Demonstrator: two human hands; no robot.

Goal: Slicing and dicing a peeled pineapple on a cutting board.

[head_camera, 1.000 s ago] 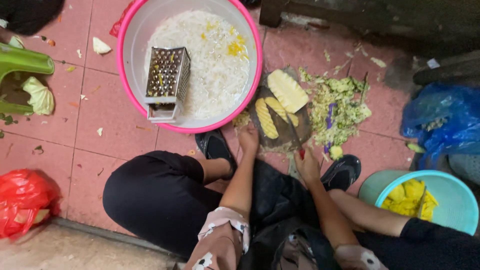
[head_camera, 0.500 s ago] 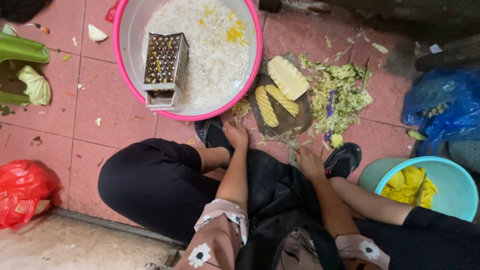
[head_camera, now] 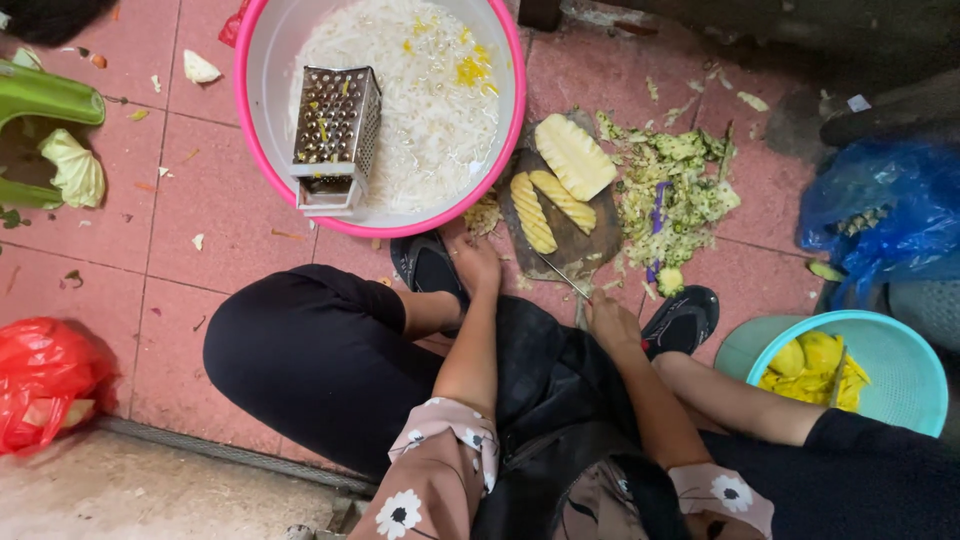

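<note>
Gripping knife (head_camera: 562, 276), right hand (head_camera: 612, 322) clamped; left hand (head_camera: 476, 264) loose, empty; pineapple pieces (head_camera: 560, 180) peeled, partly sliced on board (head_camera: 590, 240); rest uncut.

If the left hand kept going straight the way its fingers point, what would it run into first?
The left hand points up the frame, toward the pink basin. Its rim looks like the first thing in that line, just past the fingertips, though depth is hard to judge from above.

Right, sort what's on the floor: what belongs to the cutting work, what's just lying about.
In use: left hand, right hand, knife, cutting board, peeled pineapple pieces.
Lying about: red bag, blue bag, cabbage leaf, peel scraps.
</note>
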